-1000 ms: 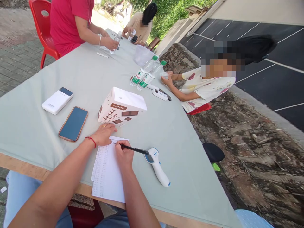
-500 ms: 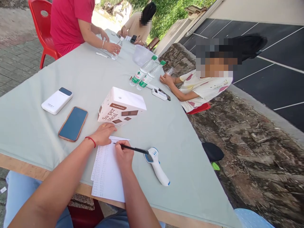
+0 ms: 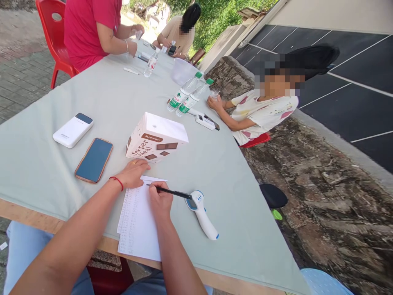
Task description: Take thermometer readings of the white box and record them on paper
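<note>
My right hand [image 3: 161, 201] grips a black pen [image 3: 175, 192], its tip at the upper part of a white paper sheet [image 3: 143, 229]. Rows of small handwriting run down the sheet's left side, and another sheet lies partly beneath it. With fingers stretched out, my left hand [image 3: 135, 173] rests flat over the paper's top left corner, just in front of a white and brown box [image 3: 156, 139]. A white infrared thermometer [image 3: 202, 215] lies right of my right hand, by the pen's rear end. Left of my left hand lies a phone [image 3: 94, 160].
A white power bank [image 3: 73, 130] lies beyond the phone. Two green-capped water bottles [image 3: 183, 97], another bottle [image 3: 151, 63] and a translucent basin [image 3: 183, 71] stand farther along the cloth-covered table [image 3: 104, 98]. Several people are around it, one in a red shirt [image 3: 86, 32].
The person in red has let go of the water bottle and drawn their hands back, now with a clear plastic piece in one. My hands and the pen look unmoved.
</note>
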`<state>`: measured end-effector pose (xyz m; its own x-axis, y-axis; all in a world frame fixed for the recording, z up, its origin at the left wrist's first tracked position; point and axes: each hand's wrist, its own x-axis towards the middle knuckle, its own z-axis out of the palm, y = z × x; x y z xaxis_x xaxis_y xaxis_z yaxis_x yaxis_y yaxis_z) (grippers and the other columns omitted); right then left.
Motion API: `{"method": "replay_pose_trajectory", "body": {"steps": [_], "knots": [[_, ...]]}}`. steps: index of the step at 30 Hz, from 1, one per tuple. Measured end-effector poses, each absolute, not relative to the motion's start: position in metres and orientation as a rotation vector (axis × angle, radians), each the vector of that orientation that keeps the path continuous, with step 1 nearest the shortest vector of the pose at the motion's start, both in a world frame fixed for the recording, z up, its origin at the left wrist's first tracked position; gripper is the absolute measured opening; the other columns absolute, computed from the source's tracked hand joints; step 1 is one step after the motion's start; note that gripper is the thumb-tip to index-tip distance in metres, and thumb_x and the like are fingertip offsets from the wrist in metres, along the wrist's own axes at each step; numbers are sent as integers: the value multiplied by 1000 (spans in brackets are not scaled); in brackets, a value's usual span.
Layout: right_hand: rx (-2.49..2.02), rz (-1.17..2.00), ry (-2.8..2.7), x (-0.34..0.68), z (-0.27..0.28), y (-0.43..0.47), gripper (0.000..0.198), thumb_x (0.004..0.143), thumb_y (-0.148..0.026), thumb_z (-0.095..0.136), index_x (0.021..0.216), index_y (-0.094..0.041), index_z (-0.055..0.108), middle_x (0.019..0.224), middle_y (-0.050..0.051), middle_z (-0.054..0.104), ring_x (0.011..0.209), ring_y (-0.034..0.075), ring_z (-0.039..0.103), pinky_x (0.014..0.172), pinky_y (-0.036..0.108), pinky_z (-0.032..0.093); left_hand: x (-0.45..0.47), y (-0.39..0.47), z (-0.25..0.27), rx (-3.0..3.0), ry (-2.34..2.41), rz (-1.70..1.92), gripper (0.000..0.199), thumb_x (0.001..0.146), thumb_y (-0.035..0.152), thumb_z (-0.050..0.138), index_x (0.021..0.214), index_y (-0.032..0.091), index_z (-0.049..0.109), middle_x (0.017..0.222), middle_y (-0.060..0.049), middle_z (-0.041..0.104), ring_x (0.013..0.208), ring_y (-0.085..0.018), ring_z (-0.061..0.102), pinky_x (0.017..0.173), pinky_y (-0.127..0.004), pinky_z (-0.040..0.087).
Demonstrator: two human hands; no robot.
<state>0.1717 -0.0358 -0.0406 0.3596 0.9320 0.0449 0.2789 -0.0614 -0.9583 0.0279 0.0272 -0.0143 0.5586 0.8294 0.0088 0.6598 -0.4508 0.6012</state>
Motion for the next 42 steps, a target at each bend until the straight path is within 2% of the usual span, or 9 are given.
{"method": "replay_pose_trajectory", "body": {"steps": [3, 14, 35, 38, 42], "knots": [[-1576, 784, -1110, 171, -39, -36, 11, 63, -31, 57, 63, -20, 55, 59, -3, 55, 57, 14, 47, 56, 29, 39, 28, 27, -12, 2229, 1193, 391, 60, 67, 8, 63, 127, 11, 52, 143, -18, 45, 139, -30, 33, 115, -42, 28], [-1554, 777, -1145, 172, -41, -36, 9, 64, -28, 56, 63, -20, 54, 58, -4, 55, 56, 13, 47, 56, 28, 39, 28, 27, -16, 2266, 1194, 423, 59, 67, 9, 61, 125, 16, 52, 141, -14, 47, 137, -29, 36, 113, -45, 31], [-1558, 750, -1130, 175, -44, -36, 9, 64, -28, 56, 61, -20, 52, 57, -5, 51, 57, 13, 45, 57, 27, 38, 28, 28, -17, 2251, 1194, 436, 60, 65, 8, 62, 125, 14, 53, 140, -15, 48, 135, -30, 38, 113, -44, 31], [-1516, 703, -1115, 179, -45, -37, 13, 71, -32, 57, 69, -19, 55, 63, -4, 54, 61, 13, 48, 60, 27, 40, 28, 30, -21, 2257, 1178, 464, 60, 65, 10, 62, 124, 18, 53, 141, -13, 49, 136, -30, 38, 112, -46, 33], [-1492, 590, -1158, 182, -48, -38, 28, 83, -42, 53, 95, -19, 62, 86, 3, 64, 78, 17, 57, 72, 30, 45, 29, 29, -19, 2202, 1211, 585, 54, 63, 9, 60, 117, 18, 57, 131, -12, 57, 128, -30, 46, 106, -46, 39]]}}
